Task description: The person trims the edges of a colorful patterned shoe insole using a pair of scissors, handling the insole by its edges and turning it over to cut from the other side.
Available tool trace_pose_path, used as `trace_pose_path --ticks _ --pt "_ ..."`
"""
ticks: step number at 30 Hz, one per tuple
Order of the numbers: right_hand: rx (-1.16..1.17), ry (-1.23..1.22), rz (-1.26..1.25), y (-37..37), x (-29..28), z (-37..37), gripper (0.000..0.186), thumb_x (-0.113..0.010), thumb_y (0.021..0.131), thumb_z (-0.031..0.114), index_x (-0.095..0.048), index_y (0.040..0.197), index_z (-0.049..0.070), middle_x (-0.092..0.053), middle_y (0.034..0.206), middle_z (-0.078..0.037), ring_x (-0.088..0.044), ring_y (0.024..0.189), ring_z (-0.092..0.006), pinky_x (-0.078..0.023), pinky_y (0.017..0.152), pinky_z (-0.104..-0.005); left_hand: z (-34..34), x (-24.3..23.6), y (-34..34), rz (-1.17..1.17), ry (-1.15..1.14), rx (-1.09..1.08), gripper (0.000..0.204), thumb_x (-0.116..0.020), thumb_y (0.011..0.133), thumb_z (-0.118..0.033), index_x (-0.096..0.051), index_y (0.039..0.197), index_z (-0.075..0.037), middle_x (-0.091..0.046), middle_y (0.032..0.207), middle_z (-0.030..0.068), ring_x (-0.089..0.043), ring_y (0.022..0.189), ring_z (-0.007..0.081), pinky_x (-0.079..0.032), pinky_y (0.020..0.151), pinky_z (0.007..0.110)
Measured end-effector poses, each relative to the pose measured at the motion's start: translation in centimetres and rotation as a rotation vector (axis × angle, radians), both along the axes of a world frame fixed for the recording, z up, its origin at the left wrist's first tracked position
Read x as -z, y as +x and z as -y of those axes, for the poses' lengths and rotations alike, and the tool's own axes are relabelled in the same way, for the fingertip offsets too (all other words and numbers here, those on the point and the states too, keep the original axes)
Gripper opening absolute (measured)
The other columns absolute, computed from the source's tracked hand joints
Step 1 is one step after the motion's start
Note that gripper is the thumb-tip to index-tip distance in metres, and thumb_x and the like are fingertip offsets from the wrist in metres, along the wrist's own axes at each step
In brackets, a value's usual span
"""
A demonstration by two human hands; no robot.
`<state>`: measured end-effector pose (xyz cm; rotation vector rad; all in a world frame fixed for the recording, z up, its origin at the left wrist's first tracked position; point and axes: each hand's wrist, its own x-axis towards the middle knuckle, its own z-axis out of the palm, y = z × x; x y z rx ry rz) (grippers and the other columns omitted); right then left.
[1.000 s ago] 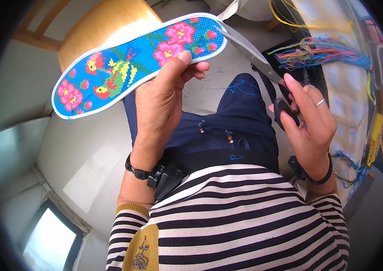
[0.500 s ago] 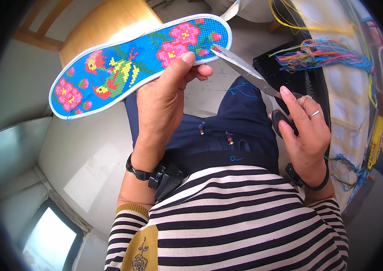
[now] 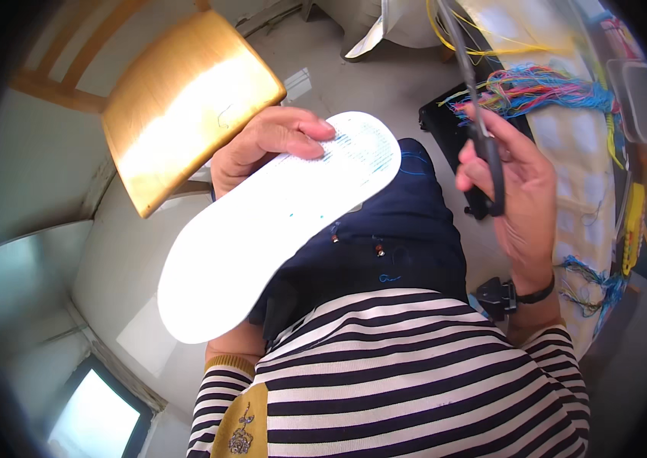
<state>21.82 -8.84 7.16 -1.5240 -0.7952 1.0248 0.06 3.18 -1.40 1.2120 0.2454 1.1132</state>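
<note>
An embroidered insole lies tilted over my lap with its white underside up; blue stitch marks show near its upper right end. My left hand grips its upper edge, fingertips on the white face and the thumb hidden behind. My right hand is closed round the dark handles of a pair of scissors. The blades point up and away, seen nearly edge on, apart from the insole. The stitched flower side is out of sight.
A wooden chair stands at the far left. On the right, a cloth-covered table bears a bundle of coloured threads, a yellow tool and a smaller thread tangle. Blue thread scraps cling to my clothes.
My left hand has flipped the insole from its flowered face to its white back and brought it lower. The scissors have moved away from its edge and swung upward.
</note>
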Motion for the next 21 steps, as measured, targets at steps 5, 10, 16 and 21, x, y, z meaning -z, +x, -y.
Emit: trace_pose_path --ticks 5,10,16,21 --pt "-0.076 0.1 -0.253 -2.5 1.6 -2.4 0.055 -0.071 0.073 -0.009 -0.05 0.124 -0.005 -0.061 0.092 -0.007 -0.062 0.084 -0.0115 -0.05 0.078 -0.0216 0.9 -1.0 0.2 -0.156 0.118 0.02 0.037 -0.079 0.069 -0.033 -0.066 0.084 -0.002 -0.063 0.097 0.0161 -0.06 0.095 0.0238 -0.05 0.084 0.033" --pt "-0.061 0.209 -0.215 -3.9 2.1 -3.1 0.058 -0.071 0.072 -0.011 -0.048 0.125 -0.005 -0.059 0.094 -0.006 -0.061 0.085 -0.0095 -0.051 0.079 -0.0203 1.1 -1.0 0.7 -0.106 0.089 -0.017 0.035 -0.078 0.071 -0.031 -0.064 0.084 -0.003 -0.059 0.105 0.0182 -0.06 0.097 0.0237 -0.05 0.085 0.033" --pt "-0.062 0.277 -0.201 -4.1 2.4 -3.2 0.056 -0.069 0.074 -0.011 -0.047 0.126 -0.005 -0.059 0.094 -0.006 -0.061 0.086 -0.0097 -0.051 0.077 -0.0199 1.7 -0.5 1.2 0.018 -0.29 0.13 0.052 -0.083 0.067 -0.023 -0.056 0.106 -0.003 -0.054 0.116 0.0174 -0.057 0.107 0.024 -0.048 0.091 0.034" --pt "-0.073 0.31 -0.112 -4.2 2.1 -2.9 0.056 -0.067 0.076 -0.011 -0.046 0.127 -0.005 -0.059 0.094 -0.006 -0.061 0.085 -0.0091 -0.05 0.077 -0.0191 2.5 -0.6 1.7 0.102 -0.072 0.152 0.078 -0.087 0.058 -0.034 -0.045 0.116 -0.003 -0.047 0.119 0.0164 -0.05 0.112 0.0253 -0.043 0.095 0.037"
